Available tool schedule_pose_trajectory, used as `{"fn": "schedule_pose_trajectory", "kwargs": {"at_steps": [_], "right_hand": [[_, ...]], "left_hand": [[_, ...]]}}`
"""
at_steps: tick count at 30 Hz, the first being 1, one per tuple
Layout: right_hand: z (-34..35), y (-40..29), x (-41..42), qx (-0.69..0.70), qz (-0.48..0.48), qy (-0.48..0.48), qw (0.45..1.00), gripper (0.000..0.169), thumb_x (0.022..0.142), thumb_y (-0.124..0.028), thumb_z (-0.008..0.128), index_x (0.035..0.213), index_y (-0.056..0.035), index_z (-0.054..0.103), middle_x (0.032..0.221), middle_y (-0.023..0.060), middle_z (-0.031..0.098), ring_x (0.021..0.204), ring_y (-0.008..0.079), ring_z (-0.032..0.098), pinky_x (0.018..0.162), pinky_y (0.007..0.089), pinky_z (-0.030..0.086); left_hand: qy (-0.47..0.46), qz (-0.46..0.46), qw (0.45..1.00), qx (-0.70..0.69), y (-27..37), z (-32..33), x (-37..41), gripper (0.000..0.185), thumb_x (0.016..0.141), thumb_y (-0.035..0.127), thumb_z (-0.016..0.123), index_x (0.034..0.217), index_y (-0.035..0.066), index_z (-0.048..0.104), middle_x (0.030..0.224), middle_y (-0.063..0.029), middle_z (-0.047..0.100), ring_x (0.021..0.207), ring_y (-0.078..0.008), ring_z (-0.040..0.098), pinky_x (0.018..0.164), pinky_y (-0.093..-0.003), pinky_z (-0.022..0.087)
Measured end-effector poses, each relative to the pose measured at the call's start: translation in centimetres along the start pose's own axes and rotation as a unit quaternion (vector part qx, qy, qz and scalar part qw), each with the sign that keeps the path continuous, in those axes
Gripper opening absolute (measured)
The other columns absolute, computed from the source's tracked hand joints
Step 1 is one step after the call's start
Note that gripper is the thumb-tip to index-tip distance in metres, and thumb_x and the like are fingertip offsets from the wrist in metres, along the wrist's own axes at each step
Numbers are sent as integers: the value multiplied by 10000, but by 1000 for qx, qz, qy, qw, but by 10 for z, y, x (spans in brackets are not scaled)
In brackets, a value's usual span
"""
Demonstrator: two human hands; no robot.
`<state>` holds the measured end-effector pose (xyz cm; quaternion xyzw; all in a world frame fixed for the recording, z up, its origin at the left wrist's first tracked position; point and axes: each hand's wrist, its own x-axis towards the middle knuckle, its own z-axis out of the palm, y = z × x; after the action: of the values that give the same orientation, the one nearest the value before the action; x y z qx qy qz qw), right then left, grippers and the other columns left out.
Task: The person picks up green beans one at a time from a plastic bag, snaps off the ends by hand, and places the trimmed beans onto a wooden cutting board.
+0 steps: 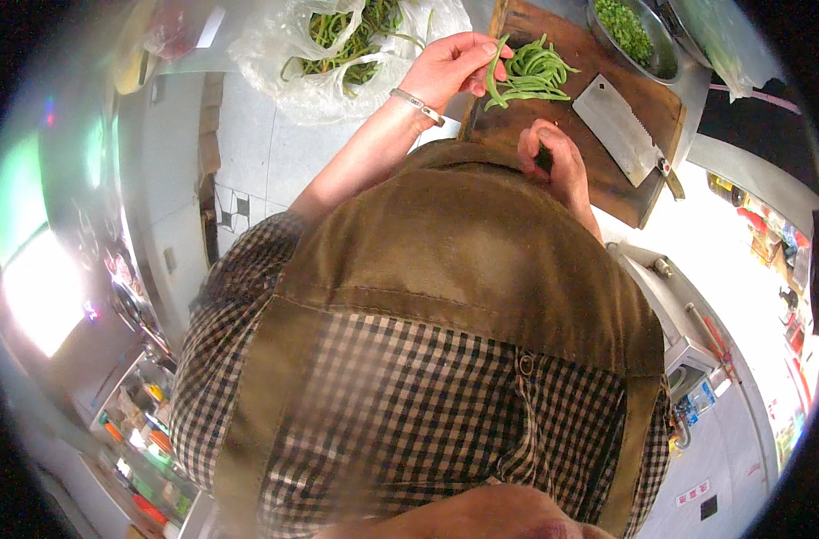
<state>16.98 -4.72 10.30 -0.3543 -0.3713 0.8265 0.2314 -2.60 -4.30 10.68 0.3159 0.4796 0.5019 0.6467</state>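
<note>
Thumb and fingers of my left hand (456,64) pinch a green bean (493,77) at the left side of a wooden cutting board (524,21). Just right of those fingertips, a small pile of green beans (538,74) lies on the board. Close to my apron, my right hand (556,158) is over the board's near edge with its fingers curled. A dark gap shows between its fingers; whether they hold anything is unclear. A cleaver (615,128) rests flat to the right of the pile, its handle reaching past the board's right edge.
Left of the board sits a translucent plastic bag (264,71) with more long beans (352,44) inside. A metal bowl (667,71) of chopped greens (623,30) stands at the upper right, beside another plastic bag (726,40). My brown apron (450,229) borders the work area.
</note>
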Motion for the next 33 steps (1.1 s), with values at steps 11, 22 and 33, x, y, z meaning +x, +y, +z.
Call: {"fn": "schedule_pose_trajectory", "kwargs": {"at_steps": [11, 22, 33], "right_hand": [[-2, -3, -1, 23, 25, -23, 999, 203, 806, -210, 417, 792, -34, 518, 636, 15, 460, 526, 66, 372, 446, 185, 256], [-8, -7, 6, -34, 47, -2, 998, 179, 825, -165, 384, 731, -43, 476, 631, 10, 442, 524, 65, 351, 467, 186, 262], [-25, -4, 23, 84, 75, -32, 993, 99, 701, -48, 367, 737, -34, 458, 656, 31, 444, 512, 79, 326, 447, 200, 252]], "left_hand": [[-5, -7, 1000, 26, -12, 14, 7, 222, 868, 209, 444, 957, 41, 561, 721, -10, 572, 612, -57, 503, 555, -179, 421], [-70, 228, 667, 706, -70, 19, 78, 159, 777, 265, 494, 875, 154, 551, 818, -42, 563, 794, -217, 569, 611, -344, 480], [351, 194, 796, 454, -31, -86, 61, 136, 774, 197, 525, 861, 116, 590, 788, -95, 588, 692, -266, 571, 599, -329, 456]]}}
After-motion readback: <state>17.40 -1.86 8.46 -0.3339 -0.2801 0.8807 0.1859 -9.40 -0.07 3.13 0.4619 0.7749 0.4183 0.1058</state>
